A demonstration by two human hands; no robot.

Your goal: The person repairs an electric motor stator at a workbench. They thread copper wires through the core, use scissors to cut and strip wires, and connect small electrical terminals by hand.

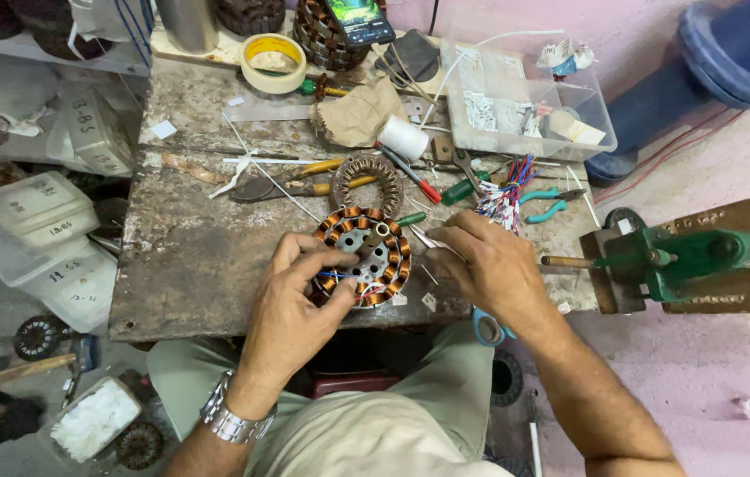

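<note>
both hands (291, 296) (490, 265) grip the copper-wound stator (364, 254).

The stator (363, 256) shows glossy copper wire coils around a dull grey metal core with round holes. The tabletop (198, 256) is rough, stained and matt, like worn concrete or corroded metal. A second winding ring (366, 181) looks dark, dull metal. The storage box (525, 106) is clear glossy plastic. The tape roll (273, 62) looks papery and matt. The wristwatch (232, 422) band is shiny polished metal.
</note>
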